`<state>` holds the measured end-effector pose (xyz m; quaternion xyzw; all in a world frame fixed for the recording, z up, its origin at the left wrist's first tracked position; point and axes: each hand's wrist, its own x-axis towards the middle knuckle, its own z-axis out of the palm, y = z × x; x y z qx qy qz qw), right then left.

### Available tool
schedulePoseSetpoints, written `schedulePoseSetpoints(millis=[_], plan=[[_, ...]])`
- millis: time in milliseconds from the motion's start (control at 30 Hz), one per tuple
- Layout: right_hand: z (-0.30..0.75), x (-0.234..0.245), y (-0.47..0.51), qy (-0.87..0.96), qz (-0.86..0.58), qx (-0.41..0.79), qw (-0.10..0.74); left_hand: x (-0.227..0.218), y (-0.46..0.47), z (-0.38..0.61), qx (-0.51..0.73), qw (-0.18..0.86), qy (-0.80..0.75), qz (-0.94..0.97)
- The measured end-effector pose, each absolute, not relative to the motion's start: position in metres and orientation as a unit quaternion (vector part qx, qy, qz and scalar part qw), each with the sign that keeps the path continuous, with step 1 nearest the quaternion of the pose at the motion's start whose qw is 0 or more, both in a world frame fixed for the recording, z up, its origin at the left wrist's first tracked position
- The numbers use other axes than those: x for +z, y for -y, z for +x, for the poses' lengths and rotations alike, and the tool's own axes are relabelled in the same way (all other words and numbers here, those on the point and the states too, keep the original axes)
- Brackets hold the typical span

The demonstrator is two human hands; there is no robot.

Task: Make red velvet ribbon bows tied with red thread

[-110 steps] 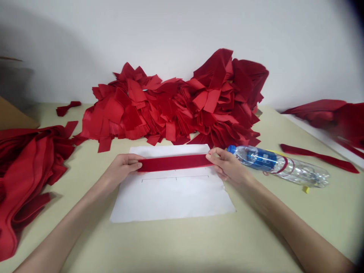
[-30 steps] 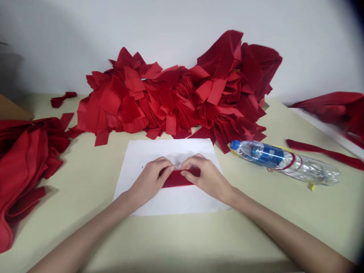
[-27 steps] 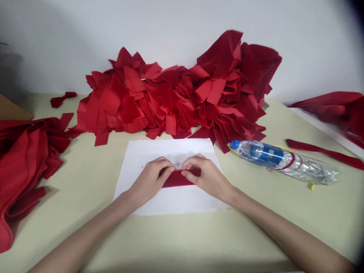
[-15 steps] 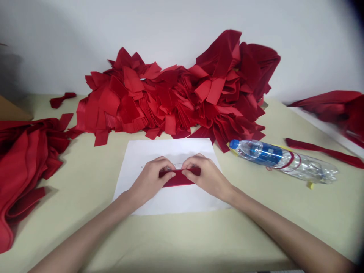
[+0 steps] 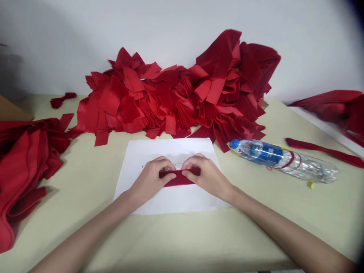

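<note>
A dark red strip of velvet-like fabric point(image 5: 179, 179) lies over a white sheet of paper point(image 5: 170, 204) in the middle of the head view. My left hand point(image 5: 155, 176) pinches its upper edge left of the middle, thumb in front and fingers behind. On the other side my right hand point(image 5: 206, 175) pinches the same edge, its thumb a short gap from the left one. The edge between the thumbs looks folded. Thin drawn lines show on the paper behind my hands, partly covered by them. My fingertips behind the fabric are partly hidden.
A big heap of red fabric strips point(image 5: 170, 98) stands against the wall. More red fabric point(image 5: 31, 151) lies at the left. To the right rests a plastic bottle point(image 5: 267, 153) with a blue cap, near a narrow red strip point(image 5: 324, 151). Another red pile point(image 5: 338, 110) sits far right.
The fabric's upper edge between my thumbs has shifted very slightly. Both hands keep their grip and almost the same place.
</note>
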<state>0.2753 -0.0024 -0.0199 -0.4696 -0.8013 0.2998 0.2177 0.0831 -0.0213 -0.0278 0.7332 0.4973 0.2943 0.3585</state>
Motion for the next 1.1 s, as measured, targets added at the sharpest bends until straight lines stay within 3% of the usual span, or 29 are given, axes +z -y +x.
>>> schedulePoseSetpoints(millis=[233,467,667,833,1100], plan=[[0.276,-0.017,0.002,0.861,-0.399,0.208,0.239,-0.028,0.023,0.084,0.290,0.350,-0.495,0.740],[0.276,-0.013,0.012,0.913,-0.296,0.199,0.200,-0.028,0.026,0.086,0.272,0.309,-0.499,0.763],[0.279,-0.004,0.009,0.920,-0.279,0.206,0.183,-0.014,0.023,0.091,0.168,0.233,-0.508,0.812],[0.292,0.021,-0.013,0.866,-0.378,0.205,0.254,0.000,0.014,0.098,0.072,0.225,-0.543,0.806],[0.277,0.004,-0.013,0.897,-0.374,0.219,0.085,0.004,0.003,0.097,0.041,0.259,-0.553,0.791]])
